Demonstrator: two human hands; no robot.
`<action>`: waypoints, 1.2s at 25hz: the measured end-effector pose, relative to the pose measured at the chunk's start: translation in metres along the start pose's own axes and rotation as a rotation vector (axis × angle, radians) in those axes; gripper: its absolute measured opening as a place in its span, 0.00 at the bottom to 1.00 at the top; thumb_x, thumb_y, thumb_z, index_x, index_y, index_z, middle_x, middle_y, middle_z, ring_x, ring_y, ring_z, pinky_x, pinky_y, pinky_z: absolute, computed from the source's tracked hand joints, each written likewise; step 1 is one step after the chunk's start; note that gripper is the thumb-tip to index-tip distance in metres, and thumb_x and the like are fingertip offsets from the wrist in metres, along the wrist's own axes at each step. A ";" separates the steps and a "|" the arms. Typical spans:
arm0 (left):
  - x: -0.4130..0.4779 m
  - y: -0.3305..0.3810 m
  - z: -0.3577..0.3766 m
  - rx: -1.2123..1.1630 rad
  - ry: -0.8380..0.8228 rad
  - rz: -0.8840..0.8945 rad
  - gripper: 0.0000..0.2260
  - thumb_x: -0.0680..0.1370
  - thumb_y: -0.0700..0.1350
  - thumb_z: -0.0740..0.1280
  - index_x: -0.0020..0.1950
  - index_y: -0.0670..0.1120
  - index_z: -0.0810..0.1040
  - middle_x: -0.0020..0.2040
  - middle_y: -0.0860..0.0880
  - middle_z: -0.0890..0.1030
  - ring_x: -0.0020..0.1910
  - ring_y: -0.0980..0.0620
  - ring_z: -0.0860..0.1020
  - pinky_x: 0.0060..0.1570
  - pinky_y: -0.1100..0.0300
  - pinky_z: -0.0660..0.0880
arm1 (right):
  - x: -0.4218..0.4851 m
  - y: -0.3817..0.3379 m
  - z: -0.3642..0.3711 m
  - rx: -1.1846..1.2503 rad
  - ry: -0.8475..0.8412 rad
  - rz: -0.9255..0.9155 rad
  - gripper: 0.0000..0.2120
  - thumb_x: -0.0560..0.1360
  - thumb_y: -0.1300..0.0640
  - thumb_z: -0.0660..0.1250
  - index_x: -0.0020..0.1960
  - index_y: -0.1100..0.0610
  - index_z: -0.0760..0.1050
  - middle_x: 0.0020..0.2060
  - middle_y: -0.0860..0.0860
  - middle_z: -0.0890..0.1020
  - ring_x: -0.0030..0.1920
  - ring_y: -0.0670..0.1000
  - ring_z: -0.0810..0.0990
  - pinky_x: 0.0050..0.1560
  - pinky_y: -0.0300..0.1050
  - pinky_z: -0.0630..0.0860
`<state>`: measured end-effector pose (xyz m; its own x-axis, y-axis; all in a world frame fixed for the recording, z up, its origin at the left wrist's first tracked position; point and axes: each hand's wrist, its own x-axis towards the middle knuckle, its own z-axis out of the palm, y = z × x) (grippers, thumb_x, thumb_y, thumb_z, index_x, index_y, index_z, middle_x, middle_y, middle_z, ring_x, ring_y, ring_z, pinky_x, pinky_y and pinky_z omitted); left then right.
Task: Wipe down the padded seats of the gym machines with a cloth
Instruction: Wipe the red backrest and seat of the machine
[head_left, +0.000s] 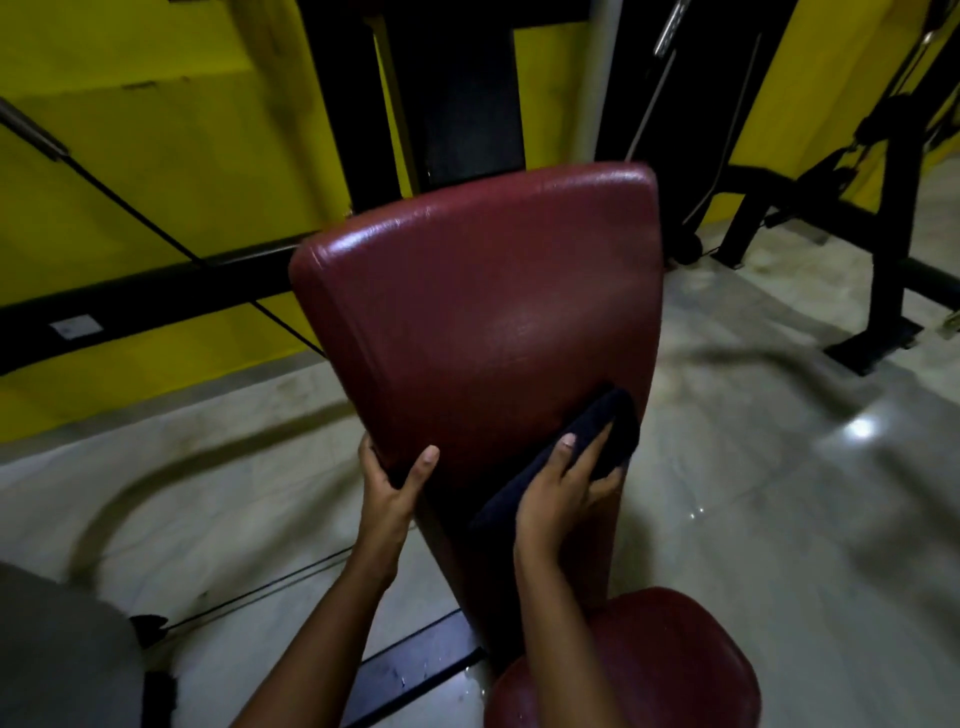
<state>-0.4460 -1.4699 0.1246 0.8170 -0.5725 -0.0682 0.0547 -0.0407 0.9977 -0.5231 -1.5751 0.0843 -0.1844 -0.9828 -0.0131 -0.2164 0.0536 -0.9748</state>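
Note:
A dark red padded backrest stands tilted in the middle of the view, with a round red seat pad below it at the bottom right. My left hand grips the backrest's lower left edge, thumb on the front. My right hand presses a dark folded cloth against the lower right part of the backrest, fingers curled over the cloth.
Black machine frames stand at the right on the shiny tiled floor. A yellow wall with a black rail and a cable runs at the left. A black base bar lies on the floor under the backrest. A grey shape sits at bottom left.

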 end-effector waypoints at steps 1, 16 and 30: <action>0.003 0.009 -0.002 -0.022 0.015 0.016 0.45 0.62 0.62 0.68 0.75 0.50 0.57 0.67 0.54 0.70 0.63 0.60 0.72 0.53 0.75 0.70 | -0.014 -0.018 0.003 -0.040 0.014 -0.154 0.25 0.80 0.42 0.53 0.74 0.48 0.58 0.73 0.64 0.56 0.72 0.62 0.58 0.71 0.52 0.57; 0.047 0.122 0.007 -0.147 0.261 0.033 0.25 0.76 0.57 0.63 0.71 0.49 0.67 0.64 0.47 0.75 0.62 0.47 0.75 0.58 0.54 0.72 | 0.049 -0.160 0.008 -0.366 0.036 -0.528 0.22 0.78 0.45 0.57 0.72 0.40 0.62 0.74 0.59 0.59 0.65 0.66 0.65 0.61 0.62 0.64; 0.072 0.144 0.027 0.088 0.723 0.034 0.25 0.75 0.61 0.62 0.61 0.43 0.74 0.56 0.39 0.79 0.56 0.38 0.76 0.51 0.51 0.69 | 0.105 -0.201 0.019 -0.493 0.005 -0.727 0.24 0.74 0.41 0.51 0.67 0.43 0.70 0.71 0.58 0.65 0.64 0.65 0.68 0.60 0.64 0.65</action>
<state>-0.3951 -1.5391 0.2634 0.9941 0.1083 0.0114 0.0012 -0.1156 0.9933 -0.4806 -1.6920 0.2746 0.1562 -0.8027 0.5756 -0.6713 -0.5138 -0.5343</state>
